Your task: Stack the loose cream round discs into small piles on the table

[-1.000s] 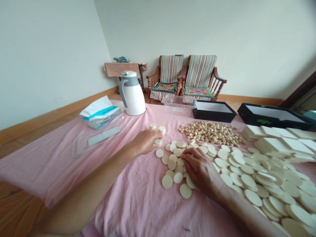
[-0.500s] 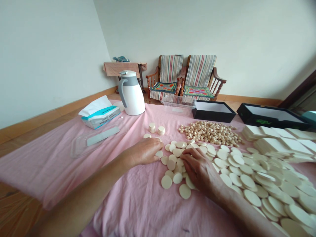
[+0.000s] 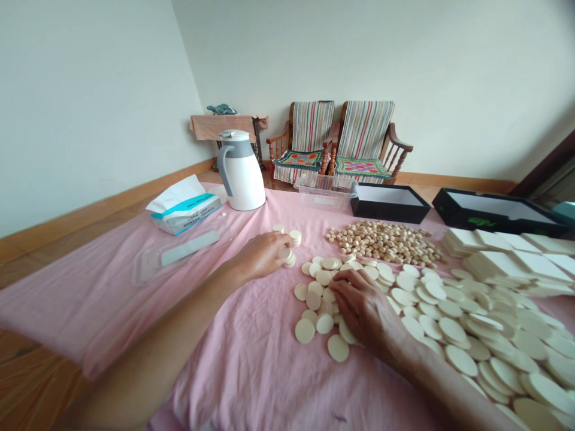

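Observation:
My left hand [image 3: 263, 254] is closed on a few small pale wooden discs [image 3: 286, 256], with its fingertips at their edge. Just beyond it stand two short stacks: one nearer stack [image 3: 294, 237] in plain sight and a farther stack [image 3: 278, 228] partly covered by the hand. Over the left side of a spread of loose discs [image 3: 323, 277] rests my right hand [image 3: 366, 302], its fingers bent and pressed together. What lies under those fingertips is hidden.
Larger discs [image 3: 489, 341] spread out on the right. Behind them lie many wooden beads [image 3: 381, 242] and stacked square tiles [image 3: 507, 263]. A white jug [image 3: 245, 179], tissue pack [image 3: 186, 209], clear tub [image 3: 326, 191] and black box [image 3: 390, 203] stand farther back on the pink cloth [image 3: 251, 347].
My left hand has moved away from me and slightly left, toward the stacks, taking up the loose disc that lay at its fingertips. My right hand has hardly moved.

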`<state>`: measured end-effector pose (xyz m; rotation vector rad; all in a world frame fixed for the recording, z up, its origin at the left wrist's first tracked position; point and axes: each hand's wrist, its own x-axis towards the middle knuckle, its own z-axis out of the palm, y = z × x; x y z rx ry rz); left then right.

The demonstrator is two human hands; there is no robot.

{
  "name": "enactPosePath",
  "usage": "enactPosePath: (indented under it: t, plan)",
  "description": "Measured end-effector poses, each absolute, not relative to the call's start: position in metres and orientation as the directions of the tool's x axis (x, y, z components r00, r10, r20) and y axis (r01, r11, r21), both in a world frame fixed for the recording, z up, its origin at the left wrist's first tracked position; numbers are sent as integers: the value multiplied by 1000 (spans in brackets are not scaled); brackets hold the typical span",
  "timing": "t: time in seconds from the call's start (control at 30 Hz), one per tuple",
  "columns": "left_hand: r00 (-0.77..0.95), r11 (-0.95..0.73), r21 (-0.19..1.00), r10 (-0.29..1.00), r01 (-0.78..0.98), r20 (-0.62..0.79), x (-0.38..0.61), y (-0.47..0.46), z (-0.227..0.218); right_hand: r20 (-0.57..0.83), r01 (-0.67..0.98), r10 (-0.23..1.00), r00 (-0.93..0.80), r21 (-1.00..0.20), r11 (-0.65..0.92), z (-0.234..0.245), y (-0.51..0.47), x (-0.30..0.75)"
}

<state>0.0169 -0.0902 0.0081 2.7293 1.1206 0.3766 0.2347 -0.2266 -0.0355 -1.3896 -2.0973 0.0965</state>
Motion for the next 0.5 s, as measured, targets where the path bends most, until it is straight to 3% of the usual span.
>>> enactPosePath:
  t: [0.27,0.5]
  plan:
    - [708,-708,238,699,665,99,20,-90,8,458,811,848,-267,-368,454,-34,-227,234]
    - [715,-726,256,683,638,153,20,-87,3,454,811,852,-262,-375,449,-33,-228,234]
